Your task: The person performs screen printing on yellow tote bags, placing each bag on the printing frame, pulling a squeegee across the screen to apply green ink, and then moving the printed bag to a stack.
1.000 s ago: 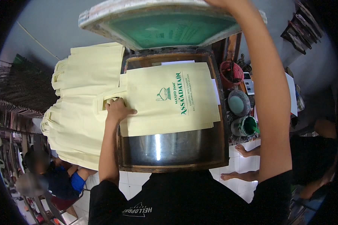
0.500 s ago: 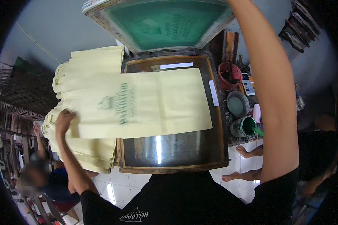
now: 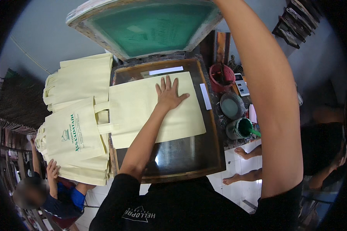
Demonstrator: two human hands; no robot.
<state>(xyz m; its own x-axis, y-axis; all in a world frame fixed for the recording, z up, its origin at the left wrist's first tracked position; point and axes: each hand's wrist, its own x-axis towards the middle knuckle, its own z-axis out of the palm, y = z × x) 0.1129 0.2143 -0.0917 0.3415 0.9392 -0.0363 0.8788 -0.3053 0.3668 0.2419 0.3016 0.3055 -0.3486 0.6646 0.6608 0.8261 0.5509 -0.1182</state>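
Cream bag (image 3: 137, 106) lies beneath the spread left hand (image 3: 169, 94), green-lettered bag (image 3: 74, 129) alongside; right hand's state unseen.

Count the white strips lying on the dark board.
2: a white strip beyond the cream bag, another white strip to its right. The bag could hide more.

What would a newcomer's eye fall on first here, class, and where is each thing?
First, probably, the green screen, tilted up at the top. Below it, the left hand lies spread on a plain bag. To their left, a printed bag lies on a pile.
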